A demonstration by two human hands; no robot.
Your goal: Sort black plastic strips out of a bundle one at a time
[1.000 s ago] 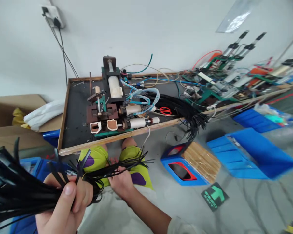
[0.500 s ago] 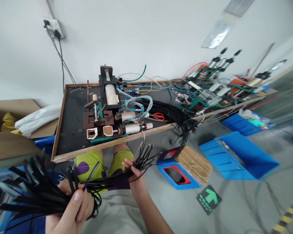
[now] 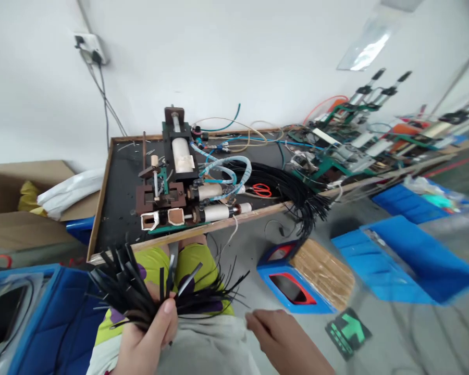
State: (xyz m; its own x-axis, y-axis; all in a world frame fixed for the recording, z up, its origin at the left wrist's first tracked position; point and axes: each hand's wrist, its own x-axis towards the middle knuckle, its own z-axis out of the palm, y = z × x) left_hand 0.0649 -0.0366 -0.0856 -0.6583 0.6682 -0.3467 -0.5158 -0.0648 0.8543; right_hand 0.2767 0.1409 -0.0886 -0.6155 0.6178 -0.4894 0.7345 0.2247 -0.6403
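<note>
A bundle of black strips [image 3: 121, 284] is gripped in my left hand [image 3: 152, 330], with flat ends fanning up and left and thin ends spreading right over my lap. Near the thumb a few strips stand apart from the rest. My right hand [image 3: 268, 325] is off to the right of the bundle, touching none of it; it is blurred and its fingertips are hard to make out. Beyond my knees, a bench machine [image 3: 180, 156] with white cylinders stands on the dark workbench [image 3: 119, 182]. Another black bundle [image 3: 285, 182] hangs over the bench edge.
Red-handled scissors [image 3: 261, 190] lie on the bench. A blue bin [image 3: 35, 323] is at the lower left, a cardboard box [image 3: 11, 224] behind it. On the right floor are a blue-sided box [image 3: 324, 273] and an open blue bin [image 3: 426, 255].
My right hand has let go of the strips' thin ends and moved right. My left hand has moved right with the bundle, and the view has shifted.
</note>
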